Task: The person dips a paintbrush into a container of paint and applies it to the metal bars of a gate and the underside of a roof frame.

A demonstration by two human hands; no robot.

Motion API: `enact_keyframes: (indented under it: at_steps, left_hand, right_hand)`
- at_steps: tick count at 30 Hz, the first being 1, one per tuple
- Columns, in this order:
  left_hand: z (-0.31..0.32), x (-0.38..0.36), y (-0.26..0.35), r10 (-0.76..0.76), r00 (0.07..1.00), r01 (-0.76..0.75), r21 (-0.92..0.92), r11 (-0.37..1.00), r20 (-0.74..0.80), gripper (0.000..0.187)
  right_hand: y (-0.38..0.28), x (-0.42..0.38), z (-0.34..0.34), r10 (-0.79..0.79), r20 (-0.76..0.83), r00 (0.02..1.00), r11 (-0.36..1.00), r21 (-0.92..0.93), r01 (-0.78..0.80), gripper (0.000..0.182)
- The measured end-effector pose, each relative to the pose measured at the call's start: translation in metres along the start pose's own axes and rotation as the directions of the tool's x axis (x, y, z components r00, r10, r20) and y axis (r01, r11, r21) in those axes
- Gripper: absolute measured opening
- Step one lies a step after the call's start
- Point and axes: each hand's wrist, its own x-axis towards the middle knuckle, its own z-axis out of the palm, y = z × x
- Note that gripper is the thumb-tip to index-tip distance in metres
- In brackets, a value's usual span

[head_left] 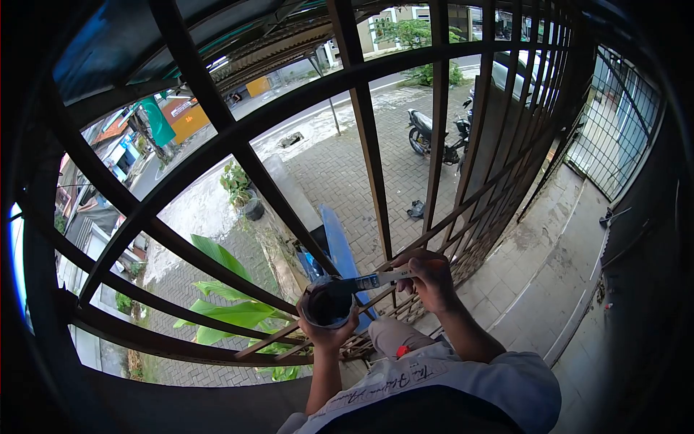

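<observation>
My left hand (329, 334) is wrapped round a small open can (327, 309) with dark liquid inside, held in front of my body. A paintbrush (387, 278) with a pale handle and a metal band is gripped in my right hand (428, 278). Its bristle end lies at the can's rim; the dark bristles are hard to tell from the dark inside of the can. Right in front of both hands stands a grille of dark brown metal bars (371, 163).
Beyond the bars are a leafy plant (235, 316), a blue panel (338, 246), a potted plant (236, 184) and a parked motorcycle (434, 137) on paving. A tiled walkway (531, 278) runs along the right, towards a mesh gate (614, 123).
</observation>
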Motion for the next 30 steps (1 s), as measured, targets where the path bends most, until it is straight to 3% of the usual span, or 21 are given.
enact_keyframes:
  at_steps: [2,3,4,6,13,17,19,23,25,30]
  left_hand:
    - [0.002,0.000,0.000,0.022,0.999,-0.021,0.007,1.000,-0.045,0.088]
    - [0.002,0.001,-0.001,0.022,0.999,-0.021,0.005,1.000,-0.043,0.088]
    - [0.001,0.002,-0.001,0.024,0.999,-0.023,0.016,1.000,-0.026,0.088]
    - [0.002,0.002,0.001,0.027,1.000,-0.026,0.025,0.999,-0.011,0.087]
    - [0.003,0.002,0.000,0.033,0.999,-0.033,0.019,0.999,-0.032,0.087]
    - [0.003,0.003,0.000,0.025,0.999,-0.026,-0.015,1.000,-0.046,0.086]
    - [0.002,0.002,0.001,0.029,0.999,-0.028,0.010,1.000,-0.038,0.085]
    - [0.001,0.002,0.000,0.035,0.999,-0.034,0.056,0.998,-0.022,0.084]
    - [0.001,0.004,0.003,0.034,0.999,-0.032,0.059,0.998,-0.027,0.083]
    - [0.003,0.001,-0.001,0.017,0.998,-0.016,0.015,1.000,-0.059,0.081]
  right_hand:
    - [-0.001,0.001,0.002,-0.005,0.058,0.998,0.995,-0.096,0.011,0.037]
    - [0.001,0.000,0.007,0.034,-0.064,0.997,0.998,0.048,-0.031,0.039]
    - [0.002,-0.001,0.007,0.033,-0.068,0.997,0.998,0.049,-0.029,0.039]
    - [0.003,-0.002,0.006,0.025,-0.031,0.999,0.992,-0.124,-0.028,0.039]
    - [0.017,-0.009,0.009,0.181,-0.052,0.982,0.972,0.164,-0.170,0.040]
    - [0.018,-0.007,0.011,0.168,-0.132,0.977,0.983,0.091,-0.157,0.041]
    - [0.020,-0.007,0.003,0.268,0.006,0.963,0.900,0.354,-0.253,0.041]
    - [0.027,-0.007,0.000,0.213,-0.036,0.976,0.966,0.155,-0.205,0.042]
    - [0.032,-0.009,-0.003,0.254,0.069,0.965,0.879,0.398,-0.261,0.041]
    - [0.037,-0.010,-0.008,0.260,0.021,0.965,0.905,0.344,-0.251,0.040]
